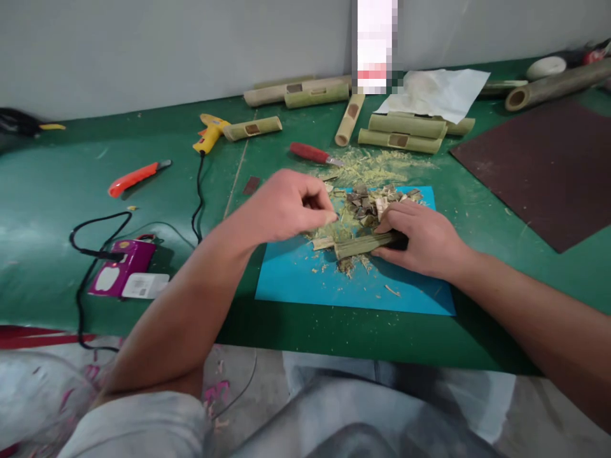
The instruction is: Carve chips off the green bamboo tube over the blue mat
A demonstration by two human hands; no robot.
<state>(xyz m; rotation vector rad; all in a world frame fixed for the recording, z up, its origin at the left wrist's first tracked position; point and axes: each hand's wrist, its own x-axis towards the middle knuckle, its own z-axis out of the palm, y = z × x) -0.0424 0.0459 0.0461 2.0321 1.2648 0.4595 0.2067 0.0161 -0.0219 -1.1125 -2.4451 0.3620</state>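
Saw right hand (422, 235) clamped on bamboo (363, 247) over blue sheet (296, 270), just beside chips (365, 202). Noted left hand (296, 207) near free end, with fingertips together; could not tell whether pinching anything. Feared slip or roll of bamboo from one-end grip; also spilling of chips onto counter (48, 172) from any tug on blue sheet. Found counter green, dusted with shavings (377, 166); logged red knife (308, 152), glue gun (210, 135) and tubes (317, 95) farther back, before grey wall (167, 51).

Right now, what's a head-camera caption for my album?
Right hand grips a bamboo piece over a blue sheet littered with scraps.
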